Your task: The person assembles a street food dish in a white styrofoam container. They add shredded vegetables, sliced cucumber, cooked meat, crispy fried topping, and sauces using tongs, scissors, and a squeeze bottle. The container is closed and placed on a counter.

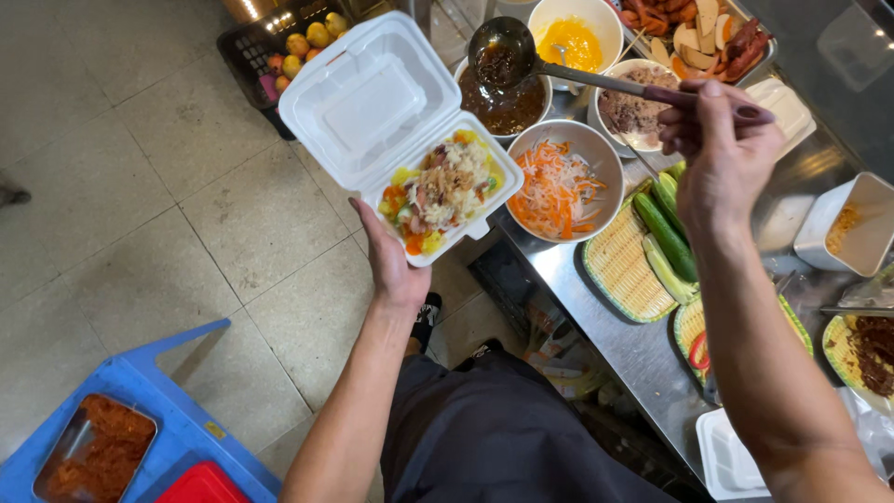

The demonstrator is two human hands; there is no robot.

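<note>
While the left hand (391, 265) cups the open foam box (410, 140) of rice and toppings from below, out over the floor beside the counter (643, 359), the right hand (722, 140) is clamped on a ladle (507, 56) of dark sauce above the sauce bowl (507, 104). Risk: ladle tips, sauce drips on the carrot bowl (559, 191); box tilts on the palm, food slides.

A single head-worn camera looks steeply down from close above the person's own arms. The tiled floor (140, 186) fills the left, a steel counter (596, 317) runs along the right toward the far edge, and the person's dark trousers (494, 438) sit nearest, bottom centre.
</note>
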